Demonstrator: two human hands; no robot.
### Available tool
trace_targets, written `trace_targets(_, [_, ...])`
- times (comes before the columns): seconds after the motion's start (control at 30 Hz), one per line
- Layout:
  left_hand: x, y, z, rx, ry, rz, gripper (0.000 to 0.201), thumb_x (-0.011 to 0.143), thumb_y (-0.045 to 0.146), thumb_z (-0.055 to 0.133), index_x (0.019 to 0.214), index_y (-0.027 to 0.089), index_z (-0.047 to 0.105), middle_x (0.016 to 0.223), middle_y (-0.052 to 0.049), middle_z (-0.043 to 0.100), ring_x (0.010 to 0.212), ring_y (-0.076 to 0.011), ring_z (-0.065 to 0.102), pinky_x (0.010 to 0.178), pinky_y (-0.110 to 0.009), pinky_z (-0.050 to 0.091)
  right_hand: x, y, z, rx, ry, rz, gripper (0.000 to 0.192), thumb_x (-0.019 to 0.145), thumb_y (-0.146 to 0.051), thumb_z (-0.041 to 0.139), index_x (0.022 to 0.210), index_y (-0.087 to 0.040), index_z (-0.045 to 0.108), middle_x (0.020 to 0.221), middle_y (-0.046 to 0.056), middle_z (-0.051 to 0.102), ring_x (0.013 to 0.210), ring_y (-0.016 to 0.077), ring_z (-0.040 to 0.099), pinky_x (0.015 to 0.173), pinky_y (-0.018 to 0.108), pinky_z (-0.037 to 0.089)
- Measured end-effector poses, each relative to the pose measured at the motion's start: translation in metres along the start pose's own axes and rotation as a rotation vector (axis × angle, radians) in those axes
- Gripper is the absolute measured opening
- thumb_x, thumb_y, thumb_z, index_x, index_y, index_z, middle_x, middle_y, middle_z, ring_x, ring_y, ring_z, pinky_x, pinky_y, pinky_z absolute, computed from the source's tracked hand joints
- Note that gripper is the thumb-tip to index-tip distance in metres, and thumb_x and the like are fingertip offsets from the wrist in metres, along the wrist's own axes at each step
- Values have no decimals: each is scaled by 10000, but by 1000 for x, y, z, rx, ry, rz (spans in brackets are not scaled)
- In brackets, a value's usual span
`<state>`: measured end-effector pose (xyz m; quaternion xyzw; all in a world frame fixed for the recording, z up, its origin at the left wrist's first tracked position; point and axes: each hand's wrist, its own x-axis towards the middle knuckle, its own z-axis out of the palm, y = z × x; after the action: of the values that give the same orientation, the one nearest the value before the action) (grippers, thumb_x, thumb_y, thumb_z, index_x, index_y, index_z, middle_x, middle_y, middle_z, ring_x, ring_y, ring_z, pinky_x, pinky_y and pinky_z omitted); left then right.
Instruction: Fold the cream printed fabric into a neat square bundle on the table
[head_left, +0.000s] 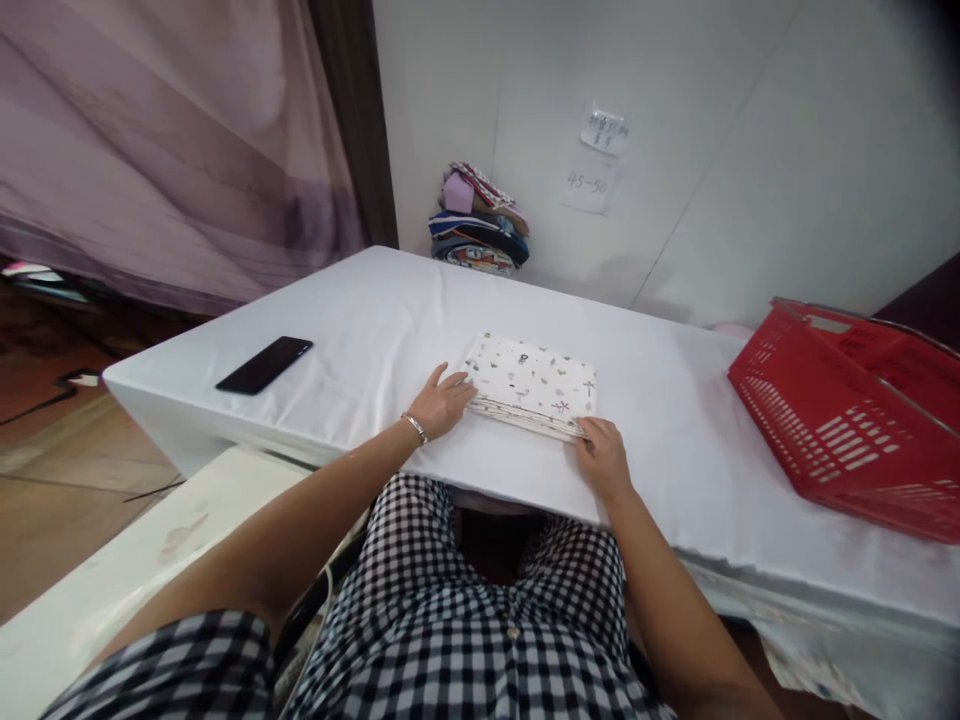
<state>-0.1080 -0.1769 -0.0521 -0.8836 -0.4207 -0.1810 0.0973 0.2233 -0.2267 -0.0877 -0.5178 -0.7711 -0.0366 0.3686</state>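
Note:
A white folded cloth printed with small plant-like and dark motifs lies flat on the white-covered table in front of me. Several layers show along its near edge. At its left near corner rests my left hand, fingers stretched out and thumb apart, touching the edge; a bracelet circles that wrist. My right hand has its fingers curled on the right near corner, with the thumb side against the layered edge. Part of that corner is hidden by the fingers.
A black phone lies on the table at left. On the right stands a red plastic basket. Folded fabrics are piled beyond the far edge, by the wall. A pale surface sits lower, at my left.

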Motion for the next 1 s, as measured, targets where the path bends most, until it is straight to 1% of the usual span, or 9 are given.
trace_targets(0.2, [2,-3,0,75,0,-9,396,795,60,378,1103,195,586,1056,-53,665,1156,-213,494,1088,-513,161,-1,1,2,-35,9,0,330,773,-144,448,1063,-206,593,1023,66,609,955,224,517,832,392,416])
trace_targets(0.37, [-5,-3,4,14,22,7,386,784,90,420,1123,188,577,1112,-83,641,1125,-222,512,1081,-514,174,-1,1,3,-46,-4,-12,339,769,-146,454,1074,-213,586,1040,61,605,964,221,513,837,387,405])
trace_targets(0.47, [-7,-5,4,-9,17,10,390,784,124,446,1147,206,563,1145,-81,626,1121,-220,515,1081,-523,165,-1,1,3,-55,-2,-18,337,769,-170,476,1087,-213,580,1054,64,598,977,223,508,847,386,397])
trace_targets(0.63, [3,-10,-4,45,-18,-10,389,805,74,374,1106,210,580,1080,-51,656,1042,-178,562,1092,-503,150,-2,2,3,-75,5,-25,309,781,-181,472,1066,-219,586,1025,59,606,949,219,514,838,382,393])
trace_targets(0.73, [11,-14,-6,46,28,-17,381,823,85,374,1122,206,576,1120,-57,640,1089,-182,538,1093,-497,153,-2,2,4,-111,29,-32,292,791,-173,458,1049,-210,588,1003,60,614,938,215,517,838,374,382])
trace_targets(0.83, [9,-15,1,30,57,-39,374,828,93,386,1123,205,586,1178,-62,613,1153,-200,500,1084,-496,185,-1,1,5,-136,21,-50,281,797,-170,451,1040,-206,586,1000,60,616,943,212,520,842,366,372])
trace_targets(0.93, [0,-14,12,5,15,-63,380,817,76,389,1105,199,605,1207,-67,595,1163,-210,499,1064,-485,244,-1,-1,5,-130,-15,-65,287,790,-153,444,1030,-217,588,1008,50,619,950,203,524,850,359,365])
trace_targets(1.0, [-5,-12,16,5,5,-80,390,816,72,385,1112,203,604,1221,-64,586,1170,-209,495,1061,-480,254,0,-2,4,-122,-20,-63,287,784,-146,444,1019,-217,593,1004,45,622,949,200,525,849,355,362])
